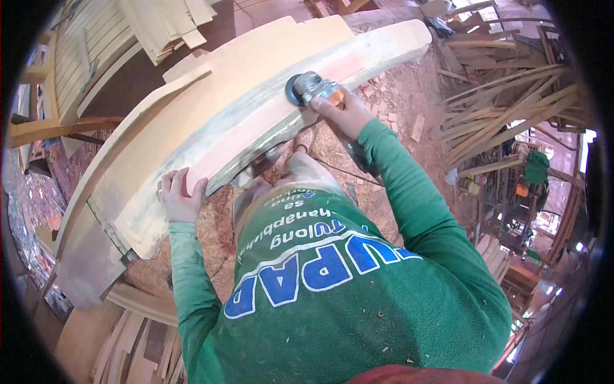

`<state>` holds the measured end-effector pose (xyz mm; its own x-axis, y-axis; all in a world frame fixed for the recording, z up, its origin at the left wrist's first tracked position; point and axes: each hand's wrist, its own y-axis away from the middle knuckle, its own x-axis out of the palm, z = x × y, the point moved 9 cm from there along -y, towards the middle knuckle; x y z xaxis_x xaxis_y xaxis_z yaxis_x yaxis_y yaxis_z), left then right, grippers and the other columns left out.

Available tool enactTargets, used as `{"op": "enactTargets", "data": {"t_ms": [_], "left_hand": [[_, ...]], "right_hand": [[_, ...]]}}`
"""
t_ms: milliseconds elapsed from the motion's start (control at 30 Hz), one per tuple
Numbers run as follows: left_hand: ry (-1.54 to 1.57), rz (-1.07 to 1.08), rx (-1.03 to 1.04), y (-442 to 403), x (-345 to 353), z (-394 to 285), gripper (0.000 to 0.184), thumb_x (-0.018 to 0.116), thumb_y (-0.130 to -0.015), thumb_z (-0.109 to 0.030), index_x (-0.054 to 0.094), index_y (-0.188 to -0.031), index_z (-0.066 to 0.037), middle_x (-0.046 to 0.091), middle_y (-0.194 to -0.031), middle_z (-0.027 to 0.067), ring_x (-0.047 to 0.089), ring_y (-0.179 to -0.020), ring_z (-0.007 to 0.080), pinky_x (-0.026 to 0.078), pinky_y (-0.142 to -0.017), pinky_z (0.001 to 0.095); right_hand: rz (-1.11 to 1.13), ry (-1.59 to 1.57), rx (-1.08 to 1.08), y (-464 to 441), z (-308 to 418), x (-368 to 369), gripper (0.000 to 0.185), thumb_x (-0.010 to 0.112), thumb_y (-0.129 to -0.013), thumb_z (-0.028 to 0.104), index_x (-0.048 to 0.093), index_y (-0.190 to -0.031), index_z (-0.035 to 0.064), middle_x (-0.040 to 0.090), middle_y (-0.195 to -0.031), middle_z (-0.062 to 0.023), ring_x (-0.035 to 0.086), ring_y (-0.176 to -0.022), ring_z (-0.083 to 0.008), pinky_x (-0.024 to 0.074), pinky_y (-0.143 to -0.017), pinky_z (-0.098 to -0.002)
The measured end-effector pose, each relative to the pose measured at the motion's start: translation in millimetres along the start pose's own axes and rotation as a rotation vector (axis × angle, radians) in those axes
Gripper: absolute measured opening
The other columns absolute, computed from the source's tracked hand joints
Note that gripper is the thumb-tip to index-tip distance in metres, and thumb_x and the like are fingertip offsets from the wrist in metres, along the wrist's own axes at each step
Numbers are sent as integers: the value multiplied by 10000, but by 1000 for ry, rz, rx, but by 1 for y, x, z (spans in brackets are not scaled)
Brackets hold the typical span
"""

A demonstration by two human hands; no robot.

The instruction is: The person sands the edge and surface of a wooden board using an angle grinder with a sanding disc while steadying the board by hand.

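Note:
A long curved wooden piece [256, 83], patched in cream, pink and grey, arcs across the view in front of me. My right hand [345, 115] is wrapped around an angle grinder [325, 89] with a metal head and an orange body. The grinder's round disc [295, 90] lies at the piece's pale outer band, and I cannot tell how firmly it presses. Further left, my left hand [181, 195] rests on the near edge of the same piece, fingers apart and holding no tool.
Long thin wood strips [511, 109] are heaped at the right. Stacked boards [169, 22] lie at the upper left, and more planks [137, 345] at the lower left. A dark cord [345, 171] runs by my legs. Wood scraps [417, 128] and dust cover the ground.

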<state>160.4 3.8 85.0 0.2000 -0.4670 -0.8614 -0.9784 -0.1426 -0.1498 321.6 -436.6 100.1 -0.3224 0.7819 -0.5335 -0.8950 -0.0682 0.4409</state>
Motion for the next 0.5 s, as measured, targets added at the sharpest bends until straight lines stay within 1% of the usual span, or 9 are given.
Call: {"op": "enactTargets", "data": {"t_ms": [33,133,167,200,267,300,400,433,500], "left_hand": [[26,-29,-23,-4,7,2,433,898,-799,-416,780,-1110,-139,685,-1119,84,652,-1079,301,501,-937,462],[77,-95,-125,-23,31,4,368,896,-817,-412,773,-1020,-131,688,-1058,84,663,-1020,296,502,-913,443],[74,-103,-180,-29,34,2,358,893,-823,-414,768,-997,-127,687,-1037,85,664,-1000,297,502,-909,440],[71,-112,-236,-33,34,0,350,890,-830,-415,764,-975,-122,686,-1016,85,665,-981,298,502,-906,436],[29,-116,-275,-37,35,-3,346,897,-830,-406,755,-958,-117,677,-1001,81,659,-957,291,499,-914,431],[8,-116,-295,-39,34,-5,345,900,-831,-401,751,-950,-114,673,-994,79,656,-944,288,497,-919,428],[112,-103,-350,-39,35,-4,342,916,-832,-374,747,-948,-101,661,-977,71,648,-913,249,516,-860,402],[69,-116,-310,-38,33,-7,342,920,-833,-366,746,-948,-95,655,-970,69,642,-896,234,520,-828,390],[-17,-147,-223,-41,32,-11,342,927,-835,-348,742,-946,-82,641,-957,64,630,-861,205,528,-764,367]], "right_hand": [[12,-80,5,3,10,-14,1012,776,-863,665,481,-1540,-27,679,-1366,-261,669,-1286,-351,523,-1076,-418],[7,13,72,-6,2,-54,1016,774,-857,681,495,-1535,-22,665,-1395,-249,649,-1309,-328,509,-1093,-411],[-43,107,93,-21,-23,-67,1028,766,-856,697,491,-1540,-20,659,-1399,-244,635,-1317,-311,498,-1101,-399],[-66,70,116,-30,-38,-77,1032,763,-857,702,490,-1541,-20,657,-1400,-243,640,-1306,-310,500,-1098,-400],[-109,-4,159,-42,-59,-97,1040,758,-857,712,488,-1542,-22,654,-1402,-242,651,-1283,-307,505,-1091,-401],[-86,-21,150,-37,-43,-108,1024,752,-862,719,505,-1529,-17,674,-1362,-221,676,-1226,-283,520,-1062,-389],[-91,-143,92,-63,-65,-136,973,754,-872,704,538,-1499,-7,704,-1294,-188,692,-1164,-242,537,-1013,-369],[-102,-176,115,-65,-70,-144,920,758,-884,684,564,-1472,4,722,-1237,-164,690,-1130,-210,540,-974,-347],[-117,-136,142,-62,-72,-157,908,764,-881,678,574,-1462,6,723,-1240,-161,689,-1130,-209,540,-982,-349]]}}
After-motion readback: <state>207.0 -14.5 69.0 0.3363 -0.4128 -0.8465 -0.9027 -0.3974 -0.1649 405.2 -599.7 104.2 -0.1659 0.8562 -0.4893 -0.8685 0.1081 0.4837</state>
